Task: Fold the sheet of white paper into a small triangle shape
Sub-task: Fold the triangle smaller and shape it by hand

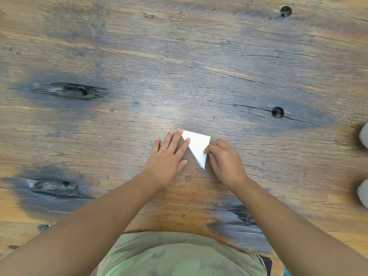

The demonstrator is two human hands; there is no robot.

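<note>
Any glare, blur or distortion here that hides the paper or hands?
Head view: paper and both hands are sharp, left hand flat, right hand pinching; soft sheen on the table above them, no harsh glare; grain bows from wide-angle distortion; pale objects at the frame's right edge are smeared.

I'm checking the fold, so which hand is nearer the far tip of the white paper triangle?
Left. The left hand lies flat, its fingers on that far tip of the paper triangle; the right hand pinches the triangle's right edge, closer to the person.
</note>
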